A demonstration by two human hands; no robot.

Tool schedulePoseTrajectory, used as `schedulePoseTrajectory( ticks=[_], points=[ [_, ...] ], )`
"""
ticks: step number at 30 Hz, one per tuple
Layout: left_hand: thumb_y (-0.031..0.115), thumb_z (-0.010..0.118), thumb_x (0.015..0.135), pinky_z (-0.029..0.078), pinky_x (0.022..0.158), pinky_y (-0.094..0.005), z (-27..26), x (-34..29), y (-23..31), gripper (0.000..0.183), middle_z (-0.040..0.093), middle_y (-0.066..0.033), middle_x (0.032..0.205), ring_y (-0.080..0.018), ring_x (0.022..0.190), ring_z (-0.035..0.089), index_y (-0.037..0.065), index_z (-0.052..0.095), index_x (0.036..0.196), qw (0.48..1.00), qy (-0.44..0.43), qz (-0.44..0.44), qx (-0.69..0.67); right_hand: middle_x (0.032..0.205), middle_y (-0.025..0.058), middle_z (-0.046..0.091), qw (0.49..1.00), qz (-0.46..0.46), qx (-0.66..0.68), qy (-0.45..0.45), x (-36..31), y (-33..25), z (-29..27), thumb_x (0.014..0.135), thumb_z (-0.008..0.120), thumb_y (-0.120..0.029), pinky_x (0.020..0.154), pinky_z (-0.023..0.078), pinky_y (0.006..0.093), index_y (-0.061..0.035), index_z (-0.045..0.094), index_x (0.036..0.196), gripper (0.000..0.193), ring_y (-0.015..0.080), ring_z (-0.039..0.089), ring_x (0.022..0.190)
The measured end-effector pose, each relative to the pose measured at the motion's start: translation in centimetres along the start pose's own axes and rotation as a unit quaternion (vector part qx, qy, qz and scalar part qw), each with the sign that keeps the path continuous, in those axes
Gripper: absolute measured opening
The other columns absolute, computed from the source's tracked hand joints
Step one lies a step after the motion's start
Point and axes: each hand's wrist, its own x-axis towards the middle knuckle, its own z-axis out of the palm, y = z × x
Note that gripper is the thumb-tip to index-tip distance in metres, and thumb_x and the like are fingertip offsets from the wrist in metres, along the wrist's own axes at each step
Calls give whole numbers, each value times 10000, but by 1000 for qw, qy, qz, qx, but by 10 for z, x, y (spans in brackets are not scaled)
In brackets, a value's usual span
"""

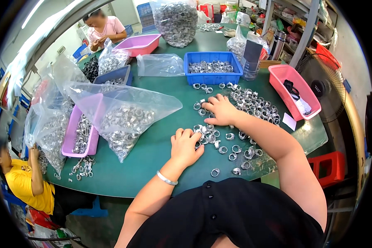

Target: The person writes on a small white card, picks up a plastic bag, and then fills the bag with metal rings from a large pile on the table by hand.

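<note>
Small silvery ring-shaped metal clamps (256, 106) lie in a loose pile on the green table, with more scattered in front of me. My left hand (186, 148) rests at the left edge of a smaller cluster of clamps (211, 133). Its fingers are bent but apart, and a clamp shows beside the thumb and forefinger. Farther forward, my right hand (222, 111) reaches over the table with fingers spread. Its fingertips are at a few clamps (201, 112) left of the main pile. Several single clamps (215, 172) lie nearer my body.
A blue basket (214, 78) of clamps stands ahead, a pink basket (291, 107) and a fan (322, 89) at right. Left are a clear bag (128, 124) of clamps and a purple basket (96, 138). Co-workers in yellow (22, 182) and pink (111, 28) sit around the table.
</note>
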Motion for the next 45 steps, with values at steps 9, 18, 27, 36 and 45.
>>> schedulePoseTrajectory(
  ticks=[9, 18, 27, 36, 45],
  points=[
    [231, 703, 669, 367, 819, -413, 2, -1, -1, 308, 540, -57, 978, -286, 991, 462, 136, 623, 951, 1000, 13, -6, 2, 1017, 135, 533, 998, -53, -23, -2, -5, -20, -6, 800, 604, -377, 766, 488, 444, -126, 577, 1045, 351, 329, 508, 965],
    [260, 683, 682, 366, 761, -410, -3, 1, 0, 260, 522, -59, 916, -266, 944, 460, 160, 618, 913, 1000, -4, -1, 30, 973, 136, 507, 1000, -11, -27, 10, -13, -26, -5, 785, 629, -356, 708, 509, 412, -127, 569, 996, 317, 322, 517, 934],
    [351, 689, 724, 361, 876, -440, -8, -1, 7, 551, 512, -122, 1087, -324, 1085, 432, 86, 495, 1166, 998, -51, -29, 30, 948, 178, 476, 999, 15, 26, 30, -14, -19, -6, 761, 624, -153, 691, 503, 437, -129, 488, 1078, 346, 346, 582, 838],
    [257, 664, 745, 379, 809, -422, -101, 16, 23, 313, 536, -115, 1132, -298, 949, 513, 96, 583, 1001, 966, 171, 142, 135, 975, 172, 501, 994, 58, 86, 47, -10, -8, -5, 755, 605, -97, 703, 498, 440, -142, 488, 1096, 363, 357, 594, 828],
    [19, 565, 690, 315, 875, -418, -223, 10, -17, 311, 595, -49, 1007, -266, 1014, 501, 98, 609, 988, 907, 167, 49, 384, 889, 152, 599, 922, 162, 310, 164, 5, 16, -32, 713, 629, -74, 703, 477, 361, -86, 517, 1069, 374, 257, 590, 761]
  ],
)
